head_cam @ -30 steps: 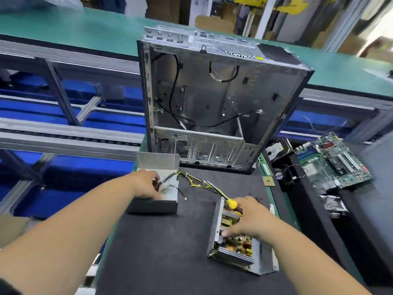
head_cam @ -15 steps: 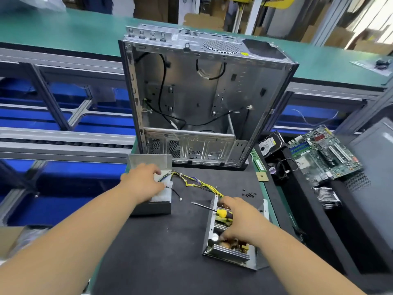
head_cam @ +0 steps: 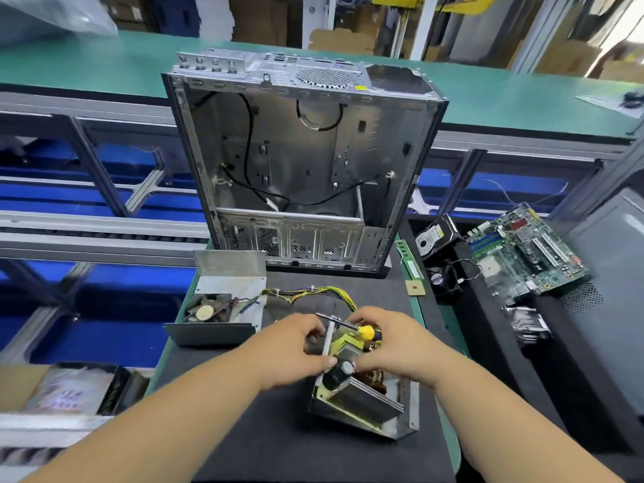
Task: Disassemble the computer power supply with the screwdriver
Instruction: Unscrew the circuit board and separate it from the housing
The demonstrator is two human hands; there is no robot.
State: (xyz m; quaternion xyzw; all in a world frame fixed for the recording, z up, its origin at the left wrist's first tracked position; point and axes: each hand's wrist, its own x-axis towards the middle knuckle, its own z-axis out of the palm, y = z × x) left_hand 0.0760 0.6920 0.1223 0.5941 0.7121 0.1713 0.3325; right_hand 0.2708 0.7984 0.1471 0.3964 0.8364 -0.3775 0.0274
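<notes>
The opened power supply (head_cam: 362, 402) lies on the black mat, its circuit board and a black capacitor exposed inside the metal shell. My left hand (head_cam: 289, 350) grips the board's left edge. My right hand (head_cam: 393, 343) holds the yellow-handled screwdriver (head_cam: 364, 331), its shaft pointing up-left, while its fingers also rest on the board. A bundle of yellow and black wires (head_cam: 313, 294) runs from the board to the removed cover (head_cam: 223, 308), which holds the fan and sits to the left.
An empty computer case (head_cam: 306, 162) stands upright behind the mat. To the right lie a hard drive (head_cam: 434, 235), a small fan (head_cam: 442, 278), a motherboard (head_cam: 522, 252) and a heatsink (head_cam: 529, 322). A RAM stick (head_cam: 409, 259) and a CPU chip (head_cam: 414, 288) lie by the mat's edge.
My left hand has left the removed cover and moved right onto the power supply board. The right hand stays on the board with the screwdriver. The camera has shifted.
</notes>
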